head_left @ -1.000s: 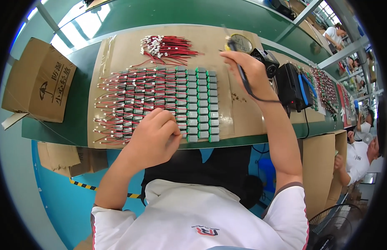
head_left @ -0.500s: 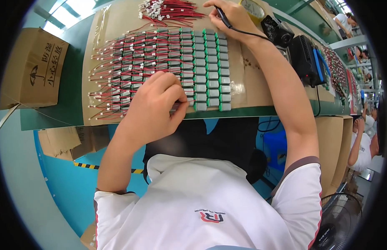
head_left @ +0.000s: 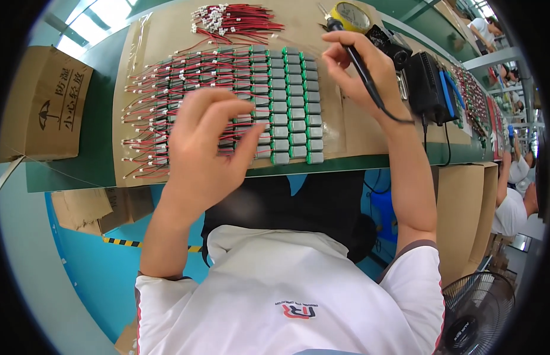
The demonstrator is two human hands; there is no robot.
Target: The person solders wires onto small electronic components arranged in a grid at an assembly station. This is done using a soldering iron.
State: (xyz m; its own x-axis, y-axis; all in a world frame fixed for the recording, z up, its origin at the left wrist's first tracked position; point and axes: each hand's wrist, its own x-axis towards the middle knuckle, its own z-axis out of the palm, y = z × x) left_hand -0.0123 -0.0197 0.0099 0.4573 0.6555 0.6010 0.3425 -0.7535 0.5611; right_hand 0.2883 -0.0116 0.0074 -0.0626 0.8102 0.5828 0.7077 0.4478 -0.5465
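At the far left edge of the green bench [head_left: 97, 160] we note a brown cardboard box [head_left: 41, 103], closed flaps up, sitting partly over the bench edge. Just right of it lies a brown paper sheet [head_left: 337, 127] covering the work area, and on it rows of small grey-and-green battery cells [head_left: 290, 106], packed side by side in a neat block, each with red and black wire leads [head_left: 150, 112] running off to the left and ending in small white plugs. Our left hand [head_left: 207, 148] hovers over the lower left part of that block, fingers spread and slightly curled, gripping nothing; whether the fingertips touch the cells beneath we cannot tell. Above, near the top of the sheet, a loose bundle of red leads [head_left: 236, 21] lies apart from the block. Further right, our right hand [head_left: 361, 74] is clenched pen-style around a black soldering iron [head_left: 355, 56], tip pointing up and away, its cord trailing over the wrist. Beyond the tip sits a round yellow tin [head_left: 353, 15], and right of the hand a black soldering station [head_left: 426, 89] stands on the bench. At far right other workers [head_left: 515, 201] sit along the same line, and a black fan [head_left: 479, 313] shows low in the corner.
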